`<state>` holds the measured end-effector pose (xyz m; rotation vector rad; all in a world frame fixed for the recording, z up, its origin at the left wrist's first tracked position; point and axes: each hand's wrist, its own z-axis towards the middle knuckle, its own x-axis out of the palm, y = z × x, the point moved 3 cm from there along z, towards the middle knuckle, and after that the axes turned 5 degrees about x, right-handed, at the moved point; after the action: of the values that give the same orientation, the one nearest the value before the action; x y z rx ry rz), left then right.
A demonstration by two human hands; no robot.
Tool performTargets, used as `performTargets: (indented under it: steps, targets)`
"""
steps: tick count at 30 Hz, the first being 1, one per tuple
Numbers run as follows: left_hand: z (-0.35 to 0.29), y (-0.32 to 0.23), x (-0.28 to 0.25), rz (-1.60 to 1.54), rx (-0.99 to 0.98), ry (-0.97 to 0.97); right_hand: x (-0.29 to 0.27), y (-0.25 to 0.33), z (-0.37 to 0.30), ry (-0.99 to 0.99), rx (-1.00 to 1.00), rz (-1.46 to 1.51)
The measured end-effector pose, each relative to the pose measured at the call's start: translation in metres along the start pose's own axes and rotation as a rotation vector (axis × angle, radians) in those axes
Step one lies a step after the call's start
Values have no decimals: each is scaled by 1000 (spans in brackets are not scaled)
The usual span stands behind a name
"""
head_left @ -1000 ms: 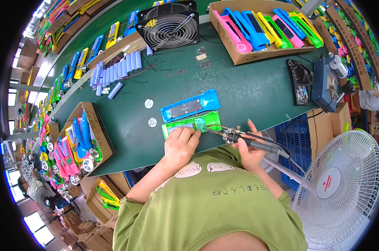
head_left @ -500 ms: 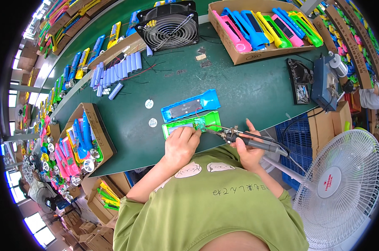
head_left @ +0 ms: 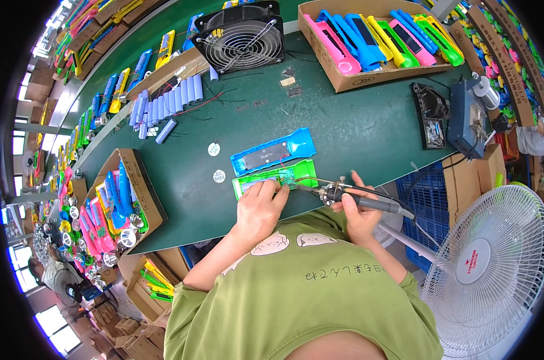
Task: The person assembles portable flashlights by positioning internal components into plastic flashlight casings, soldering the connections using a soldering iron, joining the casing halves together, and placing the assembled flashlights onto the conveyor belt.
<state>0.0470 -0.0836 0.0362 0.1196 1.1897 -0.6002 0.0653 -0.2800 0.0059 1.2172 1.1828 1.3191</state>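
My left hand [head_left: 259, 210] presses flat on the green casing [head_left: 275, 179] at the worktop's near edge; my right hand [head_left: 359, 210] grips the soldering iron [head_left: 356, 197], fingers closed.

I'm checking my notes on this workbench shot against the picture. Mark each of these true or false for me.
1. The right hand holds a soldering iron. True.
2. The left hand rests on the blue shell. False: it rests on the green shell, with the blue one lying just beyond it.
3. A black square fan stands at the far edge of the green table. True.
4. The white pedestal fan stands to the person's left. False: it is at their right.
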Motion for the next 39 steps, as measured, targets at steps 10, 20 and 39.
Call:
performTargets:
  steps: [10,20,39]
  targets:
    - [12,-2,-11,65,-44,-3,-17,-4,14,-224,-146,40]
    - [18,95,-8,61,-562,131,-46,-13,34,-382,-236,-47]
    - [37,114,-89,-508,-413,-285,-69,-20,76,-592,-310,-280]
